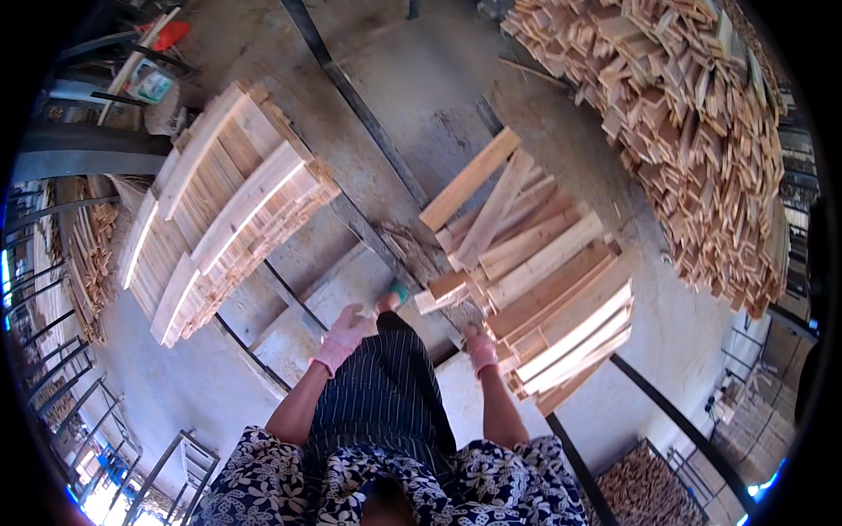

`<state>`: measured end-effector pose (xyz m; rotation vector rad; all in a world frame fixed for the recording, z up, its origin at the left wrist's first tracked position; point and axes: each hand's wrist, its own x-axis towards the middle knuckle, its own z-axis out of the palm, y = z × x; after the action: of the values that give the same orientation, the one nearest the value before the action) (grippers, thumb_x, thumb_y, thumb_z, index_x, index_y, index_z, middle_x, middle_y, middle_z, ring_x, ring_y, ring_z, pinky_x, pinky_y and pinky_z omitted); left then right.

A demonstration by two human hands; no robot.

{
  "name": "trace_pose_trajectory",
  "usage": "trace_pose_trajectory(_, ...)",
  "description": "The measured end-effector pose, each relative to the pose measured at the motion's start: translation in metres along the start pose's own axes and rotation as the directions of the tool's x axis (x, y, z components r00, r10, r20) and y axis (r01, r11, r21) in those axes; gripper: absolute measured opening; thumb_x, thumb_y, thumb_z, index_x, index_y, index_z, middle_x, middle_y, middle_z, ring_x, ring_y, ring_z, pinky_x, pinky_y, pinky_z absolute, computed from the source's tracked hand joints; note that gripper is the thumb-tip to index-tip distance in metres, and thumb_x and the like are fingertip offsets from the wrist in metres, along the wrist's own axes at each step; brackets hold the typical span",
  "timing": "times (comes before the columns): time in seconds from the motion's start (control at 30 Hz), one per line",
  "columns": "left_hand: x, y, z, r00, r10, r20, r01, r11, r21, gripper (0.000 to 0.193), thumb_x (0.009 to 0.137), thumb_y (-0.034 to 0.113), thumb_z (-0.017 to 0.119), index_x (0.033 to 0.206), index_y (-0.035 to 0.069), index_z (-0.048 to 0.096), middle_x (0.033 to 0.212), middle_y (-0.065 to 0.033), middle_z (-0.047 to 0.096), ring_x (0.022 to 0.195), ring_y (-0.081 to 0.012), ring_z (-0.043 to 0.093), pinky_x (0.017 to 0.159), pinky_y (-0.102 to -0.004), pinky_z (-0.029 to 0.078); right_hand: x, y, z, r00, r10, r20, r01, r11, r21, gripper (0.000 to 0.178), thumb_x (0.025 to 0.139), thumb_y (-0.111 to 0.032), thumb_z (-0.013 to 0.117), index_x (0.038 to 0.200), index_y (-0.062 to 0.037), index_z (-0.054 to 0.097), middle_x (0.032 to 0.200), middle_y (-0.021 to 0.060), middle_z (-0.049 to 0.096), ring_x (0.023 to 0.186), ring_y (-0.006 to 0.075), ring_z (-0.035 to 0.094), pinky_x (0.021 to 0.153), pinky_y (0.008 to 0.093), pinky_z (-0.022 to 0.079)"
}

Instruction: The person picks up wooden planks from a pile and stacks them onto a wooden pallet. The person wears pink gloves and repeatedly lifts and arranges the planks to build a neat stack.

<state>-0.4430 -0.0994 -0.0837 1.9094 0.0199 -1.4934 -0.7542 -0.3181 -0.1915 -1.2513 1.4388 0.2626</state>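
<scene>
My left hand (344,338), in a pale pink glove, is in front of my dark striped clothing with its fingers apart and nothing in them. My right hand (480,349), gloved the same way, is at the near left edge of a loose pile of wooden boards (545,279). Its fingers are small and blurred, so whether they grip a board is unclear. One board (469,179) lies slanted across the far end of this pile. To the left, a neat stack of boards (230,158) has several longer boards laid across its top.
Dark metal rails (373,131) run along the floor beneath both stacks. A large heap of wood pieces (675,114) rises at the far right. A second heap (653,486) is at the lower right. At the far left are a white jug (151,85) and a metal beam (88,151).
</scene>
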Motion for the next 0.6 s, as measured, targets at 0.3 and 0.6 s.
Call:
trace_pose_trajectory(0.3,-0.027,-0.159,-0.057,0.997,-0.015,-0.071,0.001,0.983,-0.183,0.063,0.095,0.031,0.069,0.149,0.01,0.044,0.119,-0.0095,0.064,0.092,-0.0149,0.061,0.069,-0.0298,0.052,-0.098,0.05,0.03,0.985,0.168,-0.038,-0.161,0.978,0.13,0.054,0.095,-0.036,0.065,0.143,-0.0126,0.057,0.093,0.0079,0.067,0.074,0.0174,0.062,0.062,0.0337,0.053)
trace_pose_trajectory(0.6,-0.089,-0.342,-0.146,0.976,-0.026,-0.214,0.057,0.988,0.141,0.066,0.09,0.033,0.073,0.144,0.006,0.047,0.111,-0.0134,0.066,0.093,-0.0227,0.062,0.082,-0.037,0.051,-0.256,0.205,0.13,0.979,0.205,-0.004,-0.194,0.919,-0.344,0.062,0.096,-0.046,0.057,0.143,-0.0056,0.056,0.13,0.0219,0.067,0.123,0.033,0.063,0.104,0.0397,0.048)
